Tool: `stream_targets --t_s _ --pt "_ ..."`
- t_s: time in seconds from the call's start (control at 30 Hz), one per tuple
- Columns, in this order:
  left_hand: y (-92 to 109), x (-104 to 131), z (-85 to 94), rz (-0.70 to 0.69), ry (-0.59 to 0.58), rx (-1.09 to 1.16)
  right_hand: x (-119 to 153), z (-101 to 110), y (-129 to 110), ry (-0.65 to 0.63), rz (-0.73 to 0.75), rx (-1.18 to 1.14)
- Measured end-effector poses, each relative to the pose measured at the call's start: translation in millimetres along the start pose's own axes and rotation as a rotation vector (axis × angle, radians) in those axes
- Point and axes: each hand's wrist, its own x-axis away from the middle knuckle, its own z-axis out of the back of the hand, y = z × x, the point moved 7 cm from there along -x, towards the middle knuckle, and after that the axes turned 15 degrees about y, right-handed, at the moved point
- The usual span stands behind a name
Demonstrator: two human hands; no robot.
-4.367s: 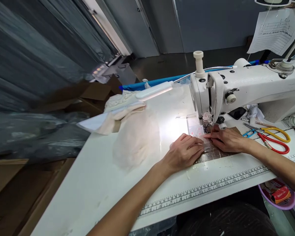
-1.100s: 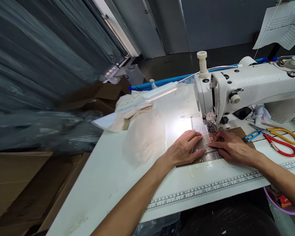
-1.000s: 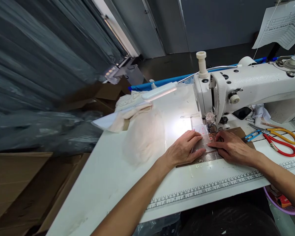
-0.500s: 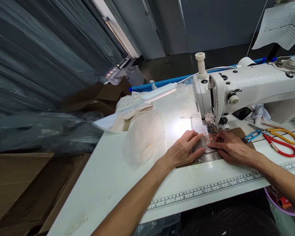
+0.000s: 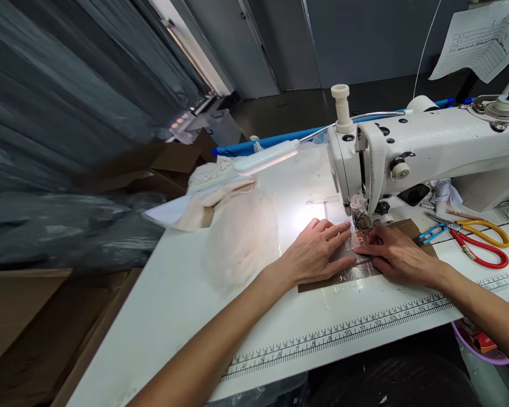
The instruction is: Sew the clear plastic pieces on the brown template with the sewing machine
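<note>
White laminate fills most of what I see: a sewing table with a printed ruler strip running along its near edge, just below both of my hands. My left hand lies flat, fingers spread and closed on nothing, pressing a clear plastic piece onto a brown board beneath it. My right hand lies flat too, fingertips meeting the same piece from the other side, gripping nothing. That plastic piece sits between my two hands, its far end right at the foot of the white sewing machine; whether the needle touches it I cannot tell. A bright patch from the gooseneck lamp glares on the table just beyond my left hand. Further out from that hand lies a heap of cream fabric. Past my right hand lie blue thread snips and red-and-yellow scissors. Beyond the table's left edge stand cardboard boxes and a dark plastic sheet, with a grey wall behind the machine and a printed paper hanging top right.
</note>
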Motion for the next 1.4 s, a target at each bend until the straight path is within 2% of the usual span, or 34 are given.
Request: stream_targets --t_s 0.1,0.23,0.57,0.87,1.1,1.4 --pt "-4.4 -5.6 -0.5 0.024 -0.033 0.026 -1.1 0.4 -0.7 -0.001 -0.004 -0.002" --pt "-7.2 -9.9 -4.6 0.032 -0.014 0.038 -3.0 1.2 2.1 0.018 -0.040 -0.005" --pt "-5.8 -3.6 -12.1 0.085 0.056 -0.017 -2.2 -3.9 10.2 0.037 -0.044 0.025" --pt "-14.6 0.8 -14.6 0.160 0.092 0.120 -3.0 -4.7 11.0 0.025 -0.062 0.028" --pt "-12.2 -1.1 -12.9 0.131 0.099 0.095 -2.5 -3.4 10.0 0.056 -0.059 0.029" --pt "-9.5 -2.1 -12.6 0.093 0.108 0.047 -1.3 -4.1 12.4 0.024 -0.101 0.031"
